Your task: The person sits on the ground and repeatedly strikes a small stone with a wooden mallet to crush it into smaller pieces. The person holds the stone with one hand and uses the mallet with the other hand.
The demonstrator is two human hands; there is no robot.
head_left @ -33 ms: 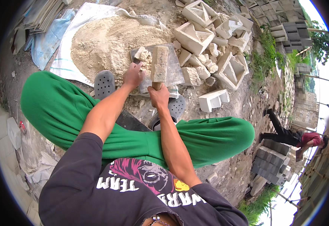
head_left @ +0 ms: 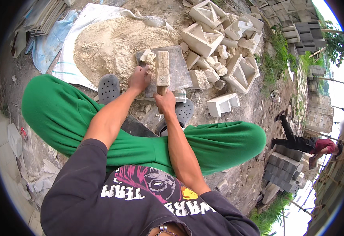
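My right hand (head_left: 165, 102) is wrapped round the handle of a wooden mallet (head_left: 163, 69), whose pale, block-shaped head is over a dark flat slab (head_left: 176, 72). To its left, my left hand (head_left: 139, 79) is closed round a short dark strip (head_left: 141, 63); its kind does not show clearly. The far end of that strip meets a pale broken chunk (head_left: 148, 56) on the slab, just left of the mallet head. Beyond the slab spreads a heap of beige crushed powder (head_left: 105, 47) on a white woven sheet (head_left: 63, 65).
Broken pale blocks (head_left: 203, 39) are piled to the right of the slab. A white block piece (head_left: 223, 105) lies nearer me. Grey blocks (head_left: 284, 167) are stacked far right, close to another person (head_left: 298, 137). Blue sheeting (head_left: 52, 43) lies at the far left.
The mallet head has shifted slightly left and toward me, with my right hand. My left hand and the chunk stay nearly in place. The other person's leg has moved a little.
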